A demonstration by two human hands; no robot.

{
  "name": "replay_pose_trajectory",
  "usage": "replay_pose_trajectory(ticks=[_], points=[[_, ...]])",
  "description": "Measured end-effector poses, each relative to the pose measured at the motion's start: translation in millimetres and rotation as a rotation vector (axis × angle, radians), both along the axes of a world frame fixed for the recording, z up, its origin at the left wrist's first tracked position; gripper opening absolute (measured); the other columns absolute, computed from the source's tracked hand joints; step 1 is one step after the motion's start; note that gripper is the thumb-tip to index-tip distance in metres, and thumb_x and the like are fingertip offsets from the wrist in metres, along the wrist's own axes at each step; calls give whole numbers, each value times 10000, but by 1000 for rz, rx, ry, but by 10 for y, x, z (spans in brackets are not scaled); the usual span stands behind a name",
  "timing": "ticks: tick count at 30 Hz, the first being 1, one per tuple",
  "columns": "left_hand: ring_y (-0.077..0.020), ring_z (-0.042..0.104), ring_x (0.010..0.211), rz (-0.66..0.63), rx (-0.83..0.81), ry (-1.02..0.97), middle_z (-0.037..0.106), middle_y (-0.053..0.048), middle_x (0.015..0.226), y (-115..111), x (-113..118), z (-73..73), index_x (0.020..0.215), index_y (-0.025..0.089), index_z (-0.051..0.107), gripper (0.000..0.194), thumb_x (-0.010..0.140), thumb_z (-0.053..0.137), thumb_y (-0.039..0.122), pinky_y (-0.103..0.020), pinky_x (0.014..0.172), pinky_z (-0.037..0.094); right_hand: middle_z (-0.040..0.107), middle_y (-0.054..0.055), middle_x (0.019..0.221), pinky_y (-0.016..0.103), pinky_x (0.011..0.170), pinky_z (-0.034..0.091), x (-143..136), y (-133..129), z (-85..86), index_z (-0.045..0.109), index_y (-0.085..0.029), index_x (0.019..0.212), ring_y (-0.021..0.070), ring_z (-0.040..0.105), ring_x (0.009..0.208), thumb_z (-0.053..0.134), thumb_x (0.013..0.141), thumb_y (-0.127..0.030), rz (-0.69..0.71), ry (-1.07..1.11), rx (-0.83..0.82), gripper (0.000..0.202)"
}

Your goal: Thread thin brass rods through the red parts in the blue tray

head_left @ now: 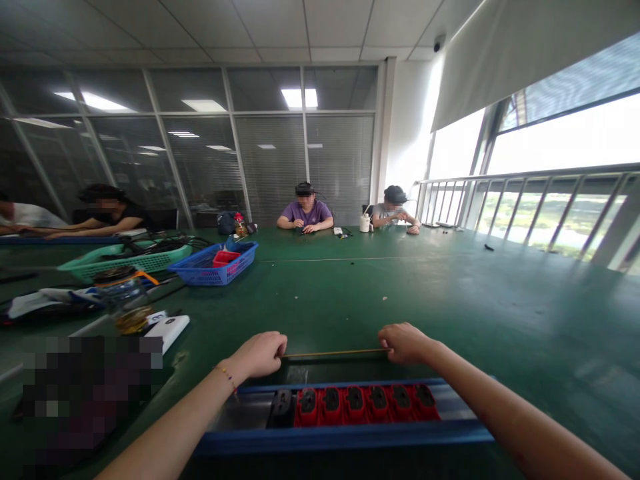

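Between my two hands a thin, straight, yellowish strand (334, 353) stretches taut above the green tabletop; whether it is a cord or a slim rod I cannot tell. My left hand (259, 355), a beaded bracelet at its wrist, is closed on one end. The other end is in the closed fingers of my right hand (406, 343). Just nearer to me lies a long blue-edged metal channel (345, 437). Several red socket-like blocks (355, 407) with dark tops sit in it in a row, with a black block (283, 405) at their left end.
A blue basket (215, 275) with a red container, a green basket (80, 269) of dark cables, a glass jar (123, 303) and a white power bank-like device (173, 331) stand to the left on the table (450, 287). Several people sit along its far and left sides.
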State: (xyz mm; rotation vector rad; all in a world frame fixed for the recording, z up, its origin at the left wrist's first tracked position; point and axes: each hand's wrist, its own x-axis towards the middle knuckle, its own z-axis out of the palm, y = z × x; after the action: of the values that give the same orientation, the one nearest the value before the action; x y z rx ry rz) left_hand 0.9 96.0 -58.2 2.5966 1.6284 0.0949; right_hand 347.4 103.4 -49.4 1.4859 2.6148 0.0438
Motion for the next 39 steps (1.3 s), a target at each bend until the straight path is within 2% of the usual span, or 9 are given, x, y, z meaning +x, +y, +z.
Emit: replay_pose_trajectory(ticks=[4, 9, 12, 15, 20, 24, 29, 33, 39], points=[[-159, 527, 734, 31, 29, -126, 564, -21, 808, -108, -15, 146, 730, 193, 522, 119, 676, 423, 157, -230, 639, 368, 631, 8, 748, 206, 574, 388, 212, -141, 111, 629, -173, 799, 143, 565, 670, 480, 650, -124, 4, 360, -104, 216], [-135, 517, 654, 53, -1, -406, 560, 16, 710, -424, 78, 324, 810, 208, 521, 164, 770, 363, 223, -213, 613, 354, 540, -29, 611, 203, 508, 359, 419, -555, 233, 606, -166, 848, 111, 469, 547, 437, 781, -248, -63, 715, -170, 199], [-134, 521, 650, 74, -6, -455, 565, 20, 728, -642, 166, 361, 948, 233, 523, 222, 779, 380, 240, -212, 619, 357, 558, -8, 680, 222, 574, 396, 474, -828, 208, 585, -168, 869, 131, 495, 621, 428, 804, -278, -164, 848, -92, 202], [-137, 532, 685, 66, -64, -462, 572, 21, 762, -819, 189, 366, 1033, 262, 502, 262, 791, 402, 284, -205, 642, 372, 583, 20, 807, 237, 657, 428, 503, -1038, 182, 547, -175, 948, 160, 529, 743, 427, 822, -312, -176, 947, -163, 222], [-157, 548, 786, 113, -130, -413, 599, 11, 864, -981, 69, 333, 1107, 300, 480, 336, 784, 449, 389, -210, 715, 389, 588, 5, 845, 227, 651, 452, 482, -1203, 226, 486, -222, 1076, 162, 547, 754, 466, 810, -403, -168, 935, -369, 322], [-156, 558, 755, 123, -206, -394, 613, 17, 838, -991, 39, 271, 1120, 310, 473, 396, 781, 436, 510, -199, 672, 397, 600, 0, 832, 213, 621, 442, 434, -1200, 193, 525, -246, 1034, 156, 551, 729, 430, 823, -453, -209, 870, -291, 310], [-163, 572, 701, 176, -144, -383, 627, 17, 732, -945, 121, 224, 990, 294, 545, 345, 822, 343, 518, -205, 633, 379, 595, -18, 727, 221, 613, 410, 404, -1151, 84, 533, -265, 983, 146, 544, 666, 365, 854, -474, -232, 753, -167, 297], [-163, 577, 709, 131, -183, -374, 634, 16, 755, -954, 131, 260, 901, 297, 578, 319, 821, 355, 511, -204, 616, 372, 600, -18, 738, 221, 611, 405, 398, -1149, 70, 534, -272, 987, 149, 546, 676, 368, 852, -480, -220, 727, -177, 299], [-142, 570, 602, 141, -252, -408, 618, 30, 643, -953, 112, 272, 861, 257, 570, 339, 818, 358, 518, -193, 542, 350, 582, -16, 678, 206, 547, 396, 401, -1116, 55, 554, -237, 950, 133, 527, 608, 375, 843, -494, -227, 770, -225, 331]])
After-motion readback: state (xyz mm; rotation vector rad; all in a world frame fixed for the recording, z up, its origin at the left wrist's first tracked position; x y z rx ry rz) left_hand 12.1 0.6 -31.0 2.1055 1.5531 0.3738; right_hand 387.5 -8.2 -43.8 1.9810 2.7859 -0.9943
